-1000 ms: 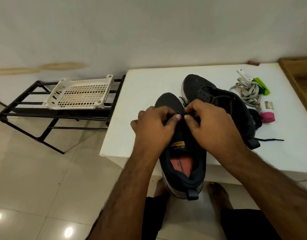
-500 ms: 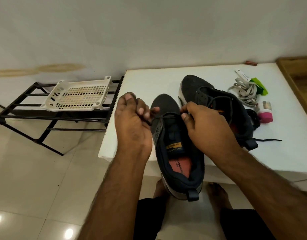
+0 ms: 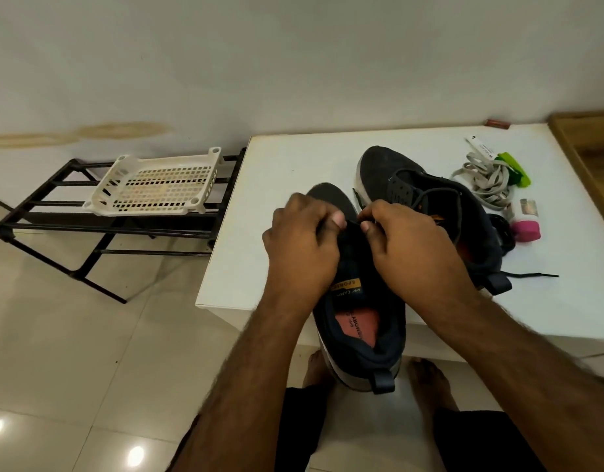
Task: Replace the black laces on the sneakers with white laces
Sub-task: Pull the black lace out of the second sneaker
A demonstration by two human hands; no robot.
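Note:
A dark sneaker (image 3: 360,321) lies with its heel hanging over the white table's (image 3: 280,165) front edge, toe pointing away. My left hand (image 3: 302,243) and my right hand (image 3: 409,243) meet over its lace area, each pinching the black lace (image 3: 353,222) between thumb and fingers. The second dark sneaker (image 3: 426,206) stands behind to the right, its black lace end (image 3: 532,275) trailing on the table. A bundle of white laces (image 3: 486,180) lies at the back right.
A pink-capped small container (image 3: 525,226) and a green item (image 3: 513,166) lie near the white laces. A black metal rack (image 3: 55,226) with a white plastic basket (image 3: 157,189) stands left of the table. My bare feet are on the tiled floor below.
Half a second ago my left hand was pulled out to the left with the lace; it has come back to the sneaker's middle, close to my right hand.

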